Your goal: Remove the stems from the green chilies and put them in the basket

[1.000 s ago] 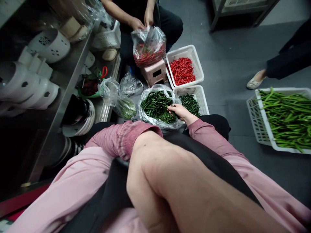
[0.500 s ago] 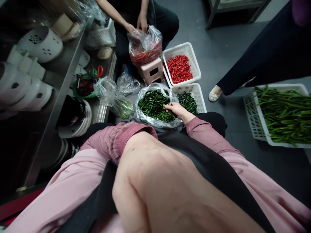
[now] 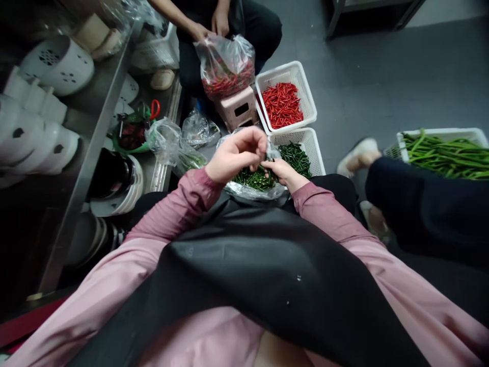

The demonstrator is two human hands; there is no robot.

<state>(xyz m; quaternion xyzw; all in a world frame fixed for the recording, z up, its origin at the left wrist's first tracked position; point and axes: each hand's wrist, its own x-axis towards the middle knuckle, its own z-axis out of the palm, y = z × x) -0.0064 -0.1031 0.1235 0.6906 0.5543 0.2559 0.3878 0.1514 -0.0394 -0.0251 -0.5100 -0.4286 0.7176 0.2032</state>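
My left hand (image 3: 240, 154) is raised over the clear plastic bag (image 3: 255, 192) of green chillies (image 3: 254, 178), its fingers curled; whether anything is between them is too small to tell. At the bag's right side, my right hand (image 3: 280, 171) is closed around green chillies, beside the white basket (image 3: 316, 160) that holds more dark green chillies (image 3: 296, 158). Behind it stands a white basket (image 3: 311, 109) of red chillies (image 3: 282, 104). My left hand hides part of the bag.
Across from me, a person's hands (image 3: 202, 33) hold a bag of red chillies (image 3: 227, 76) on a pink stool (image 3: 239, 109). A shelf with white pots (image 3: 57, 66) is at left. A person's leg (image 3: 424, 209) and a basket of long green peppers (image 3: 451, 155) are at right.
My left hand has come up from close to the camera to above the bag. The passing person's legs have shifted, now in front of the right basket. My right hand has barely moved.
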